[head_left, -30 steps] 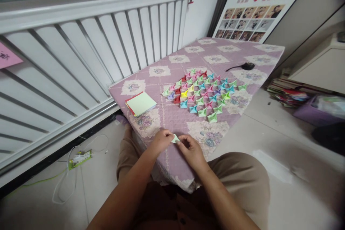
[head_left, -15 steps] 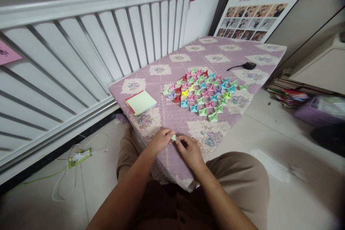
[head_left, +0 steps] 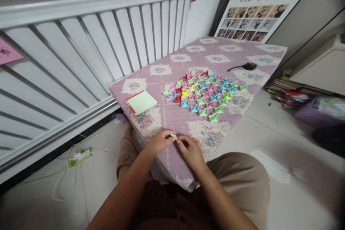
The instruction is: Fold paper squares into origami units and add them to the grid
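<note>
A small folded piece of pale green paper (head_left: 173,136) is pinched between my two hands, above the near end of the table. My left hand (head_left: 161,141) is closed on its left side, thumb and fingers together. From the right, my right hand (head_left: 190,149) grips the other edge with thumb and forefinger. Part of the paper is hidden by my fingers. Beyond my hands, many small folded paper shapes (head_left: 201,101) in green, pink, blue, red and yellow stand in slanting rows. A stack of square paper sheets (head_left: 142,102), pale green on top, lies to the left.
A purple flowered cloth (head_left: 172,115) covers the table, which narrows towards me. A black object with a cable (head_left: 249,66) lies at the far right. Along the left runs a white radiator (head_left: 102,46). A power strip (head_left: 80,156) with cords is on the floor.
The green paper has turned between my fingers and now shows as a narrow slanted piece. My left hand has shifted slightly. The rows of folded shapes and the stack are unchanged.
</note>
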`<state>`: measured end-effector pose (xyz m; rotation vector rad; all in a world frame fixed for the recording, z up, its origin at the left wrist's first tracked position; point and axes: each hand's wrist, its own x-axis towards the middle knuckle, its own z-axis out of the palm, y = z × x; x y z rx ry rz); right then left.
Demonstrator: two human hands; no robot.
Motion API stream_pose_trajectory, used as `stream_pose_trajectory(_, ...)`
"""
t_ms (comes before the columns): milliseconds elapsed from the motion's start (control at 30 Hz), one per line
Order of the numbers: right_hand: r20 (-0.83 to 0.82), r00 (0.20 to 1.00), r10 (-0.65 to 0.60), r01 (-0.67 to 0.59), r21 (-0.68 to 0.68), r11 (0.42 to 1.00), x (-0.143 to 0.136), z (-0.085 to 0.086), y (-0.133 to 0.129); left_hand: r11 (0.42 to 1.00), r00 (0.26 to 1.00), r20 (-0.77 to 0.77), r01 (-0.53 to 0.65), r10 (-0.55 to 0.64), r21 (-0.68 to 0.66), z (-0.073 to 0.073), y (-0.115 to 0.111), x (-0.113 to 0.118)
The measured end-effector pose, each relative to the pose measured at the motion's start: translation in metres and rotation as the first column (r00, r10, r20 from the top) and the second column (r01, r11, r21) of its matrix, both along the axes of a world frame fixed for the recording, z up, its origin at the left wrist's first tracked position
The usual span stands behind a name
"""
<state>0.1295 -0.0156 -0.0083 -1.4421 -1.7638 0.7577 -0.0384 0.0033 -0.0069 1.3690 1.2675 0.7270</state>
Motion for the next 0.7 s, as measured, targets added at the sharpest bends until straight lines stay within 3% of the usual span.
stream_pose_trajectory(467, 0.026, 1.0, 0.018, -0.017, -0.004, 1.0, 0.0003, 0.003, 0.0012, 0.998, 0.998, -0.065, 0.008, -0.004, 0.063, 0.0013, -0.0024, 0.002)
stream_pose_trajectory(700, 0.162, 0.987, -0.012, -0.004, 0.102, 0.995, -0.0017, -0.0047, 0.0002, 0.997, 0.992, -0.119, -0.04, 0.047, 0.063, 0.0016, -0.0033, 0.0092)
